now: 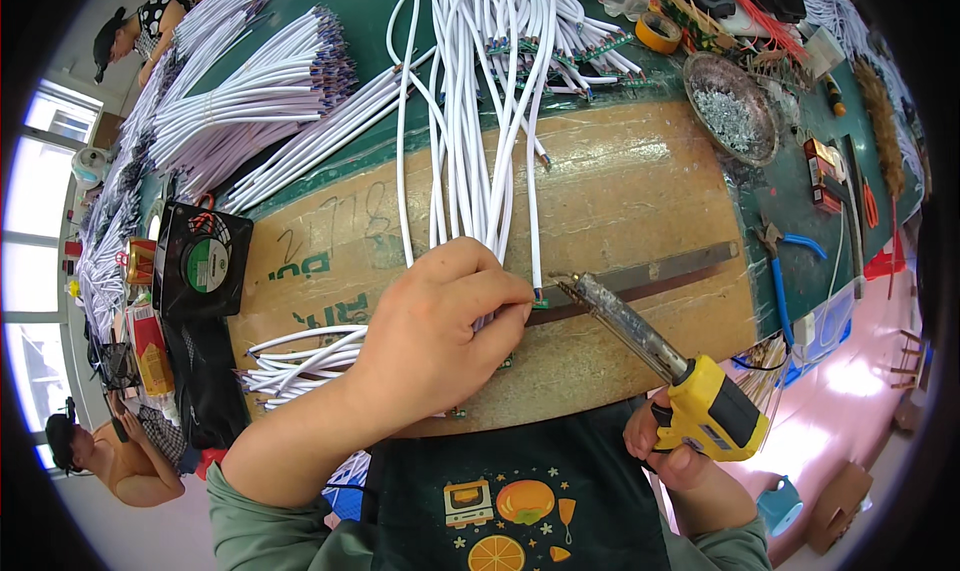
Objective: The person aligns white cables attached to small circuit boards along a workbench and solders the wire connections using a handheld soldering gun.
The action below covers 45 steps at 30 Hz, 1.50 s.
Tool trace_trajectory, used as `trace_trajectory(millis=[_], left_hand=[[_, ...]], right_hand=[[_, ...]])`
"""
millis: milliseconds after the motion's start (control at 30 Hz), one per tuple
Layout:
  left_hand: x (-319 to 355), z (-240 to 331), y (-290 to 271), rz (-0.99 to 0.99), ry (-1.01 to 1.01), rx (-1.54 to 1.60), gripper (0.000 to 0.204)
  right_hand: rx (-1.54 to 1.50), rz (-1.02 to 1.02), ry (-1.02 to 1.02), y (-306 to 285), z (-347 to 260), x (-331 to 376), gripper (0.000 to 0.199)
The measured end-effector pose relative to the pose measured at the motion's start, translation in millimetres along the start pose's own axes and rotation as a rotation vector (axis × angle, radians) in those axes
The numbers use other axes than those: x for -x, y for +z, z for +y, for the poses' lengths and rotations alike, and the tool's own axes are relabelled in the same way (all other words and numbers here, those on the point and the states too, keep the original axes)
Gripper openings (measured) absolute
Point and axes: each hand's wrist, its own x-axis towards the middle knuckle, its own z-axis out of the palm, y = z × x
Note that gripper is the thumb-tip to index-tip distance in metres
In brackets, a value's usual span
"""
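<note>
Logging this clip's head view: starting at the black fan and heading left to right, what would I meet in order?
Black fan → left hand → yellow soldering gun → blue-handled pliers → slim orange tool.

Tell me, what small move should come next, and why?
Probably bring the iron onto the green board: the left hand pinches at that board, by a cable's end, and the right hand holds the iron with its tip close by.
</note>
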Motion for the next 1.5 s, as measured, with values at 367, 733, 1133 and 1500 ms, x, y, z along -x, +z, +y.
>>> trace_trajectory(millis=[367, 733, 1133, 1500], left_hand=[[-7.1, -0.5, -8.5, -0.077, 0.163, -0.133, 0.013], [-8.1, -3.1, -9.3, -0.074, 0.231, -0.161, 0.014], [-7.4, -3.7, -8.9, -0.073, 0.249, -0.168, 0.016], [-8.4, -3.0, -9.5, -0.077, 0.254, -0.173, 0.016]], right_hand=[[0.025, -0.002, 0.031, -13.6, 14.1, 16.7, 0.064], [-0.012, 0.000, 0.083, -12.7, 13.5, 16.2, 0.061], [-0.082, 0.040, 0.068, -5.0, 11.7, 12.1, 0.053], [-0.036, 0.040, 0.065, -5.7, 12.2, 9.9, 0.048]])
